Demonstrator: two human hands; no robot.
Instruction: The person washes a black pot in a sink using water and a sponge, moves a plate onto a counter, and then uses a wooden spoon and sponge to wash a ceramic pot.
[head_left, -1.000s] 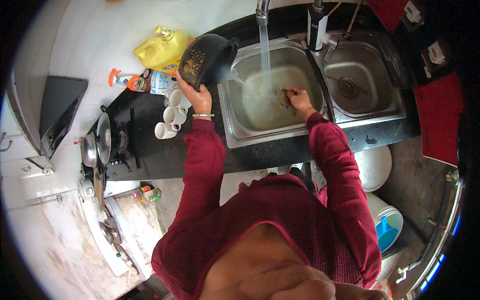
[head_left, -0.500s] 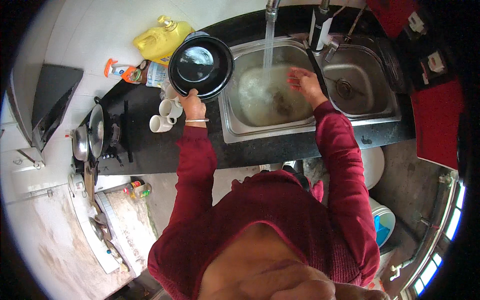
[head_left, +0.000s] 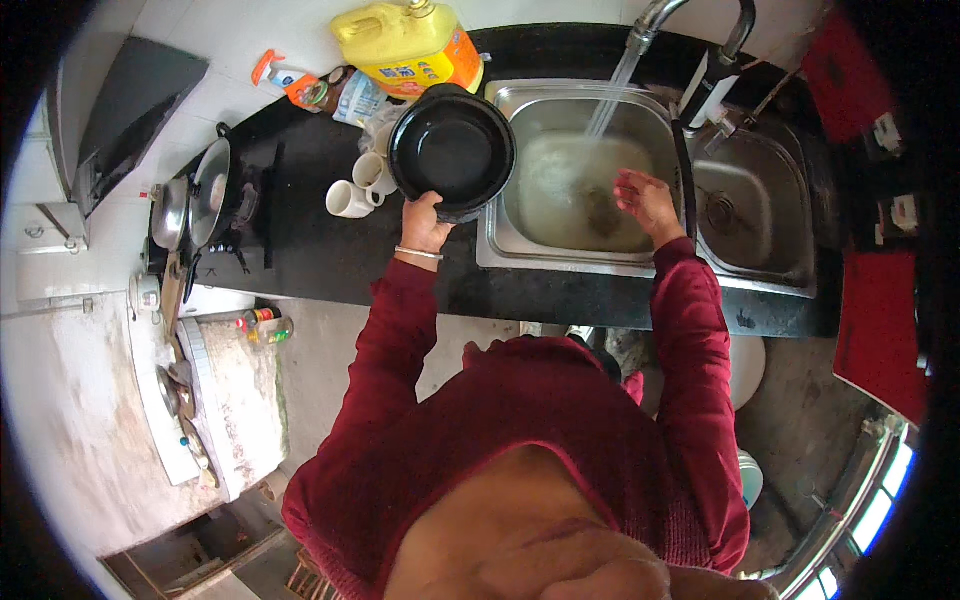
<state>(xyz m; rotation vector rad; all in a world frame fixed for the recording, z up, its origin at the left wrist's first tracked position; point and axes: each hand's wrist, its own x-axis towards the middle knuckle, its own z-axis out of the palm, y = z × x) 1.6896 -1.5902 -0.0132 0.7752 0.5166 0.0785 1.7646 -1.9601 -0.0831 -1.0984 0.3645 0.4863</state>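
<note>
My left hand [head_left: 427,226] grips the near rim of a round black bowl [head_left: 450,150], thumb over the edge. The bowl is over the counter, at the left side of the large steel sink basin [head_left: 487,228]. A second dark edge shows beneath its near side; I cannot make out what that is. Over the right part of the basin, my right hand [head_left: 648,200] holds nothing, its fingers apart. Water runs from the faucet [head_left: 641,42] into cloudy water in the basin. Two white mugs [head_left: 349,200] stand left of the bowl.
Behind the bowl stand a large yellow jug [head_left: 405,45] and a spray bottle [head_left: 288,80]. A smaller basin [head_left: 755,215] adjoins on the right, with a second tap [head_left: 712,85] between. Pans [head_left: 210,190] sit on the stove at left. Red panels [head_left: 880,320] border the right end.
The view has shifted, so the counter things sit further right. The black bowl, tilted up before, now lies flatter and lower in my left hand. My right hand stays over the basin.
</note>
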